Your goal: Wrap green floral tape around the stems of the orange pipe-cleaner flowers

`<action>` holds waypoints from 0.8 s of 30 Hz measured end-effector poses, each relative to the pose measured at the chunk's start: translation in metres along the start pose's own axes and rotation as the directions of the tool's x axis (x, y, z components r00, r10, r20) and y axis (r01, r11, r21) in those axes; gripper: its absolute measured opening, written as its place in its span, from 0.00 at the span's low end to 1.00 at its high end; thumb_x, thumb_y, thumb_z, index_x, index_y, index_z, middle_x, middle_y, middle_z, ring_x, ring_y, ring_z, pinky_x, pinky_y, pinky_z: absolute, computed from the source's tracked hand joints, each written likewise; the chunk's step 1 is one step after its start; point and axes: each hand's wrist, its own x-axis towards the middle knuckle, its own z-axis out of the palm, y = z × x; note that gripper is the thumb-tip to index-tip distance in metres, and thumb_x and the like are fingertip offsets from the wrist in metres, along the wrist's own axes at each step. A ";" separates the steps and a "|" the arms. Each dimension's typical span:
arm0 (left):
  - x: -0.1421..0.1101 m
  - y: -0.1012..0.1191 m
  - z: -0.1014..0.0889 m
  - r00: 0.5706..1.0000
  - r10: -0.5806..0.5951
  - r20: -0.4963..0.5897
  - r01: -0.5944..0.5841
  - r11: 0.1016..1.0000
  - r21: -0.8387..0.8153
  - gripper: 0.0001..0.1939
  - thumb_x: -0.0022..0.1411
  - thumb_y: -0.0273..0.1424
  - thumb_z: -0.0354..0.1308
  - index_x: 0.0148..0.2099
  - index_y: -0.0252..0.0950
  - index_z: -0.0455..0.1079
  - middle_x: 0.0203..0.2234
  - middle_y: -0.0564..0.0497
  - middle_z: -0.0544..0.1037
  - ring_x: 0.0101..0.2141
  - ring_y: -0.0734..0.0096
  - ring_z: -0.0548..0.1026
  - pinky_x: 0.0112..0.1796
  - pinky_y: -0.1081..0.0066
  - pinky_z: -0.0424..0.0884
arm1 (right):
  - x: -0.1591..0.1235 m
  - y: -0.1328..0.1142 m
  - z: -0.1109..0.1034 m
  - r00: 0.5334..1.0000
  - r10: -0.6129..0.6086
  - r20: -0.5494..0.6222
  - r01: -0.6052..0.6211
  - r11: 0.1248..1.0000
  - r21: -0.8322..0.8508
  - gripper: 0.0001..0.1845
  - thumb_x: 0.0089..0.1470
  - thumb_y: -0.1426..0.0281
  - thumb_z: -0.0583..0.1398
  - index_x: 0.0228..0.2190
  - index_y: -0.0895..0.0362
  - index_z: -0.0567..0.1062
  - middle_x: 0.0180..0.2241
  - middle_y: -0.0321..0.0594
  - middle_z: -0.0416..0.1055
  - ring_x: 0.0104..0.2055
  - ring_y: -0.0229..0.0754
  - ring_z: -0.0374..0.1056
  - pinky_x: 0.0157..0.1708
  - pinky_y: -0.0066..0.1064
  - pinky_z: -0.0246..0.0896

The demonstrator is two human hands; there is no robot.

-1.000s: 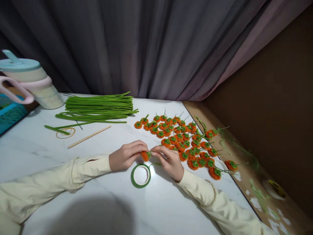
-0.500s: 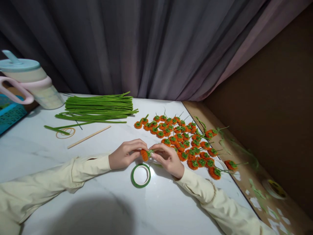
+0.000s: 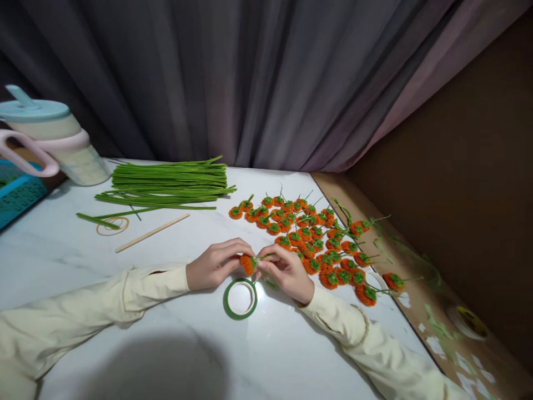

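Observation:
A small orange pipe-cleaner pumpkin (image 3: 248,265) with a green top is held between my hands, just above the table. My left hand (image 3: 219,264) pinches its orange body from the left. On the other side, my right hand (image 3: 285,271) is closed with thumb and fingertips on the green stem at its top. Just below the hands a roll of green tape (image 3: 227,305) lies flat on the table. A pale green strip shows partly under my right hand. Many similar orange pumpkins (image 3: 306,233) with green tops and thin stems are spread to the right.
Green pipe cleaners (image 3: 169,178) lie bundled at the back left. In front of them are a wooden stick (image 3: 152,233) and rubber bands (image 3: 112,225). A tumbler (image 3: 79,150) and a blue basket (image 3: 19,191) stand far left. A tape roll (image 3: 467,322) and scraps lie right.
The pumpkin has turned slightly, and its green stem now points more to the right. My right fingers have shifted a little along the stem.

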 end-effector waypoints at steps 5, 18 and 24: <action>0.001 -0.001 -0.001 1.000 0.008 0.021 -0.007 1.000 -0.020 0.11 0.62 0.20 0.44 0.42 0.32 0.66 0.35 0.45 0.71 0.37 0.71 0.70 0.38 0.72 0.67 | -0.001 0.001 0.000 1.000 0.002 0.001 -0.002 1.000 -0.012 0.09 0.52 0.65 0.60 0.31 0.58 0.68 0.22 0.37 0.72 0.22 0.35 0.69 0.23 0.25 0.65; 0.001 0.002 -0.002 0.997 -0.068 0.021 0.069 0.996 -0.064 0.10 0.61 0.21 0.47 0.43 0.32 0.66 0.35 0.45 0.71 0.35 0.71 0.71 0.37 0.73 0.68 | -0.001 -0.001 0.000 0.999 -0.032 -0.031 0.032 0.999 -0.007 0.06 0.50 0.69 0.61 0.28 0.60 0.73 0.20 0.38 0.72 0.21 0.36 0.69 0.23 0.26 0.66; -0.002 0.000 0.000 0.996 0.081 0.043 -0.082 0.996 0.016 0.14 0.61 0.19 0.44 0.47 0.32 0.65 0.37 0.43 0.70 0.39 0.69 0.70 0.39 0.71 0.68 | 0.000 -0.002 0.000 0.996 0.085 0.007 -0.085 0.990 0.110 0.10 0.47 0.66 0.64 0.26 0.60 0.71 0.20 0.38 0.73 0.18 0.34 0.67 0.21 0.25 0.65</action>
